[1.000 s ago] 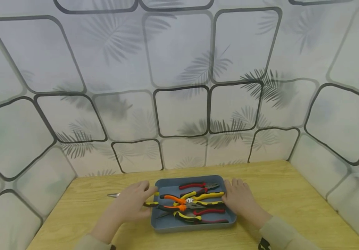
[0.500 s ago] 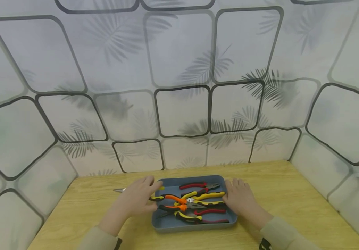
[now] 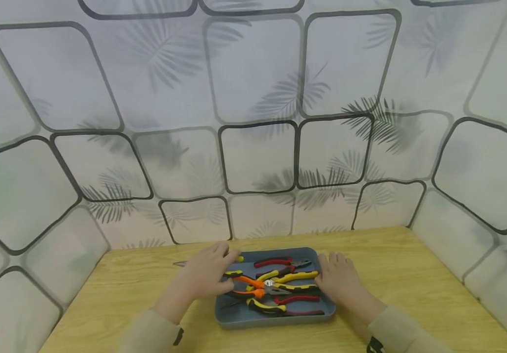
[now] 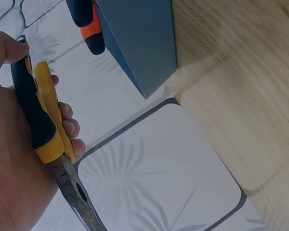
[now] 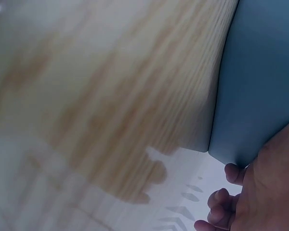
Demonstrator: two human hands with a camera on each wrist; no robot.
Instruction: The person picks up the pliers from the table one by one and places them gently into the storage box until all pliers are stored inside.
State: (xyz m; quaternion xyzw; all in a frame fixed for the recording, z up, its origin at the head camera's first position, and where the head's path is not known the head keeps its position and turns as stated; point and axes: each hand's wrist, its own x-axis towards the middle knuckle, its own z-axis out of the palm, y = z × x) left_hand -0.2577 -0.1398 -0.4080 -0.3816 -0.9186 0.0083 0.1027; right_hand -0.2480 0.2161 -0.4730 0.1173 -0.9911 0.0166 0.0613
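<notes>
My left hand (image 3: 207,270) grips long-nose pliers (image 4: 50,110) by their yellow-and-black handles, with the slim metal jaws pointing back to the left. In the head view this hand is over the left end of a blue-grey tray (image 3: 275,321). My right hand (image 3: 342,279) holds the tray's right rim, its fingers loosely bent by the outer wall in the right wrist view. Several pliers lie in the tray: orange-and-black pliers (image 3: 258,293), red-handled pliers (image 3: 275,263) at the back, and yellow-and-black pliers (image 3: 266,307) at the front. Some overlap and hide one another.
The tray stands on a light wooden table (image 3: 394,274). Behind and on both sides rises a pale wall covering (image 3: 258,162) with dark outlines and leaf prints.
My left hand has moved right and slightly away from me, carrying the long-nose pliers further over the tray. The right hand and the tray stay nearly where they were.
</notes>
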